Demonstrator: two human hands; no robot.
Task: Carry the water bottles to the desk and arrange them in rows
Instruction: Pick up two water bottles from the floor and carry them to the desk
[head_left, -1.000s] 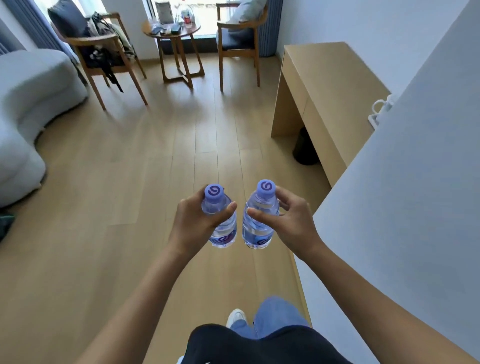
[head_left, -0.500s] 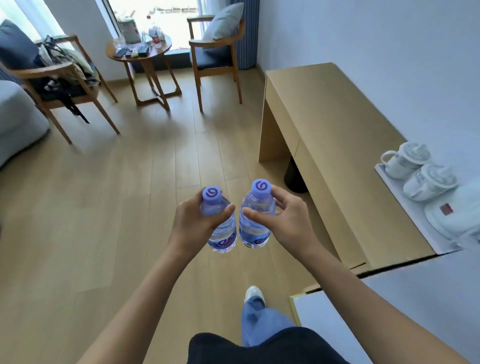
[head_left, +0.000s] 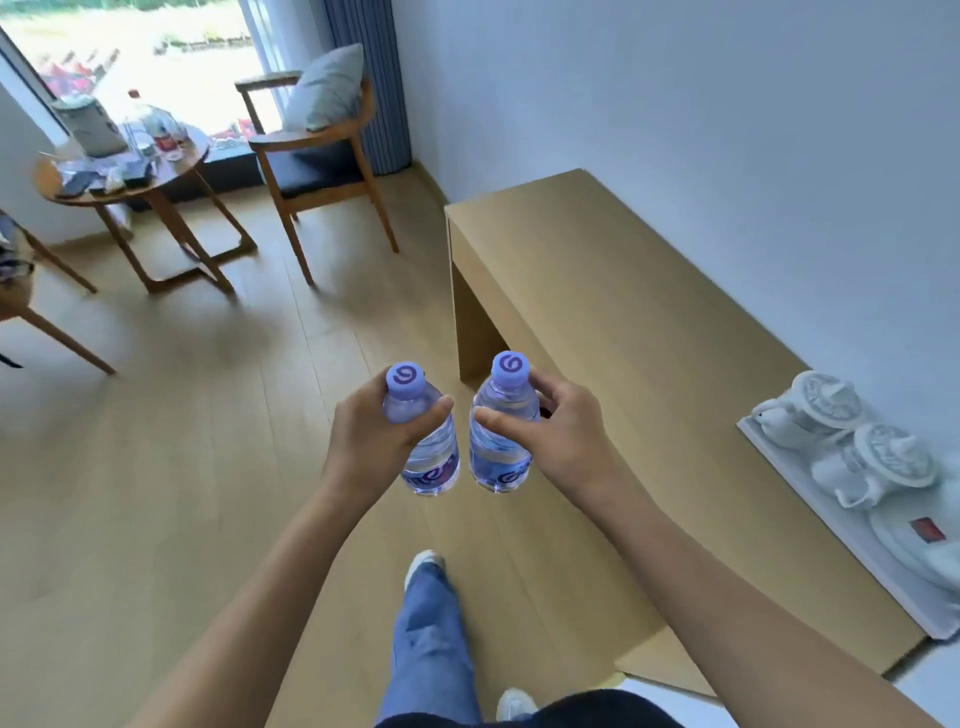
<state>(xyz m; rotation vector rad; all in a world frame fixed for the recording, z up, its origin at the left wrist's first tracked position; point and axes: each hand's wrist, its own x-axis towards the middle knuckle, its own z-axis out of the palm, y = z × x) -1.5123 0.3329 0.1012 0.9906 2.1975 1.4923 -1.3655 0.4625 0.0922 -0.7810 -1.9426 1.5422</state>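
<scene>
- The wooden floor (head_left: 156, 493) is taking up most of the view; the person is standing on it, one jeans-clad leg (head_left: 428, 623) stepping forward, which reads as walking toward the goal.
- The counter (head_left: 597, 332) is lying along the white wall to the right, its long light-wood top bare at the near and far ends. That bare stretch is likely where the rows are meant to go.
- A wooden armchair (head_left: 317, 156) with a grey cushion and a round side table (head_left: 124, 182) crowded with small items are sitting by the window, well apart from the hands.
- A white tray (head_left: 852, 525) is resting at the wall side of the counter, carrying white lidded cups (head_left: 826, 400); any rows will need to keep away from it.
- The left hand (head_left: 369, 441) is wrapping its grip around the left water bottle (head_left: 428, 447) just under the purple cap, holding it upright so it is ready to set down on its base.
- The right hand (head_left: 566, 441) is holding the right water bottle (head_left: 498, 441) the same way, thumb across the front, fingers behind the shoulder.
- Both bottles are hanging in the air over the floor, near each other but not touching, just short of the counter's front edge; neither is placed yet.
</scene>
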